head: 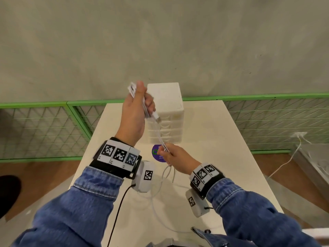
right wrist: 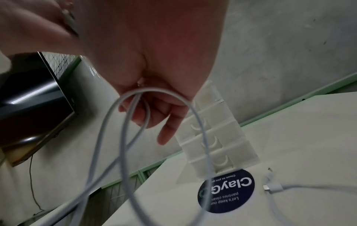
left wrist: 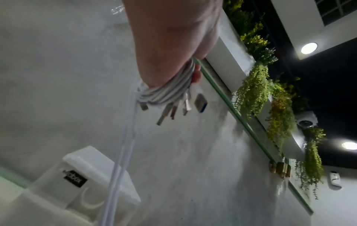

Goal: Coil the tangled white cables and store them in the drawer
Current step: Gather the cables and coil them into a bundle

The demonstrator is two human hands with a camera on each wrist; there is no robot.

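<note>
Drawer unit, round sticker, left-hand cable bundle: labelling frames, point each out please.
Drawer unit (head: 164, 97): head view, its flat top.
Round sticker (right wrist: 231, 192): right wrist view, dark printed face.
Cable bundle (left wrist: 166, 93): left wrist view, wound strands.

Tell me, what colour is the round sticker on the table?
Dark blue round sticker with white writing; right wrist view.

White cables (head: 161, 138) part-coiled, trailing onto table; drawer unit (head: 166, 111) shut.

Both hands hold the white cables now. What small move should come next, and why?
Probably the right hand should lift the slack up for the next loop on the bundle in the left hand. The white cables run taut between the hands, more cable lies loose on the table, and the drawer unit looks closed.
</note>
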